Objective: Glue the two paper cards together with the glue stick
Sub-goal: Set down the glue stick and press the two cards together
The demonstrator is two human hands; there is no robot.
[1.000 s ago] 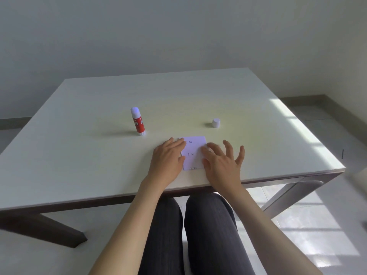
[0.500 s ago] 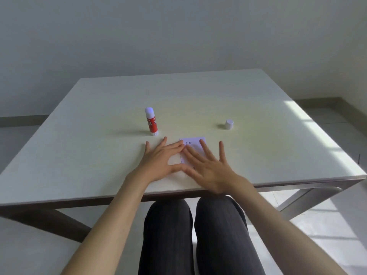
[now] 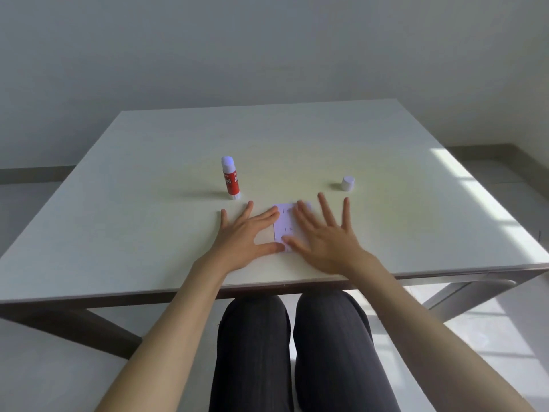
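Observation:
A pale paper card with small printed marks lies flat near the table's front edge; only one card face shows. My left hand rests flat with spread fingers, its fingertips and thumb touching the card's left edge. My right hand lies flat over the card's right part, fingers spread, slightly blurred. The red glue stick stands upright and uncapped behind my left hand. Its white cap sits apart on the table to the right.
The white table has its front edge just below my wrists, and my knees show under it. A sunlit patch falls on the table's right side. A plain wall stands behind.
My right hand slid to the right across the card, uncovering its middle. My left hand stayed at the card's left edge. The view shifted slightly.

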